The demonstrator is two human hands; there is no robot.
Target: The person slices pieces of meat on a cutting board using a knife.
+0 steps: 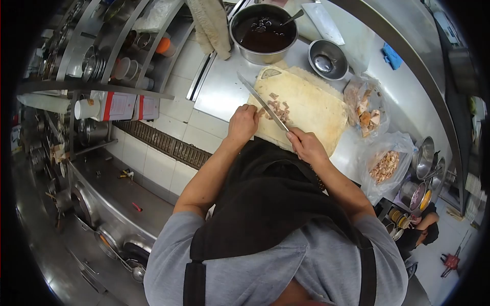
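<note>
My right hand (pixel 309 146) is closed around the handle of a long kitchen knife (pixel 266 106). Its blade points up and to the left across a pale cutting board (pixel 317 104). Small pieces of chopped meat (pixel 279 109) lie on the board beside the blade, mostly on its far side. At the board's left edge is my left hand (pixel 243 123), its fingers curled in near the knife and a few bits of meat. Whatever those fingers may hold is hidden.
Beyond the board stand a large pot of dark liquid (pixel 248 40), a small metal bowl (pixel 328 57) and a cleaver (pixel 322 23). To the right are a bag of meat chunks (pixel 368 115) and a bag of diced pieces (pixel 384 167). Another person (pixel 424 227) is at lower right.
</note>
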